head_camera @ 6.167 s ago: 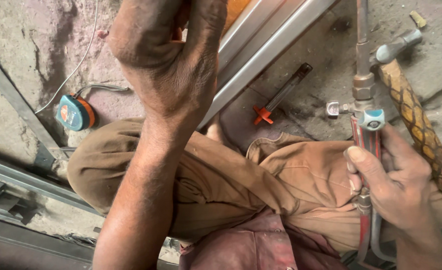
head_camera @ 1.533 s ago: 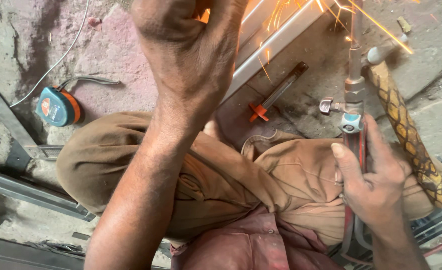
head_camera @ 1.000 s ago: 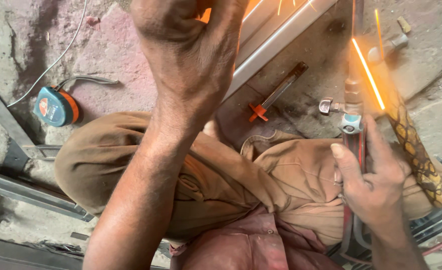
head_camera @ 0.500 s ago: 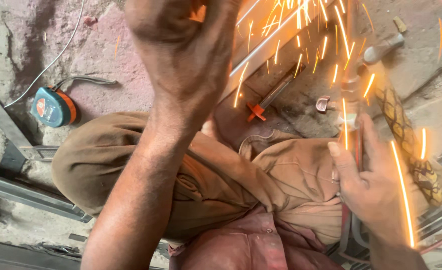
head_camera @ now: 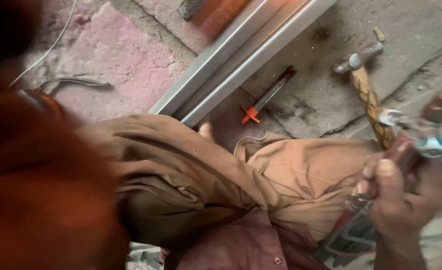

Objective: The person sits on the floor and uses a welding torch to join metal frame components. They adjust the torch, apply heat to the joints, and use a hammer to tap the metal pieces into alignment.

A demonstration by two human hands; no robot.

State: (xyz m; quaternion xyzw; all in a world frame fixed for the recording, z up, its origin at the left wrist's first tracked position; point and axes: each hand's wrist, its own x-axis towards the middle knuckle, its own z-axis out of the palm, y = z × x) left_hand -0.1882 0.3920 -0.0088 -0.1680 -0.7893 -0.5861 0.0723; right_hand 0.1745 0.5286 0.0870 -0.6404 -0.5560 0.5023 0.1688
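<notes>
Sparks have stopped; right hand [head_camera: 406, 200] grips the torch [head_camera: 421, 142], left hand's grip cannot be told.

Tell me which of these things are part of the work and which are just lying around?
In use:
- cutting torch, gripped in the right hand
- metal channel on the floor ahead
- left hand: only a blurred arm at the left edge, contents not visible

Lying about:
- hammer with a patterned handle
- orange-tipped tool
- curved metal piece
</notes>
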